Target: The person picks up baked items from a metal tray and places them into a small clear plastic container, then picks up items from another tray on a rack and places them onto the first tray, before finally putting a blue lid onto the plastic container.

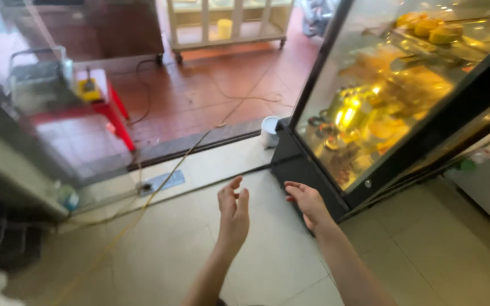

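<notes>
Pale floor tiles (pixel 267 260) spread beneath both empty hands: left hand (pixel 233 212) open, fingers up; right hand (pixel 307 203) open, near the black base of the glass display case (pixel 381 113) at right.

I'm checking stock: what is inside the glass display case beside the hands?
Inside the display case, round yellow cakes sit on the upper shelf, with lit golden items below. Glare on the glass hides what they are.

Bright daylight; glare on display case glass (pixel 381 102).
</notes>
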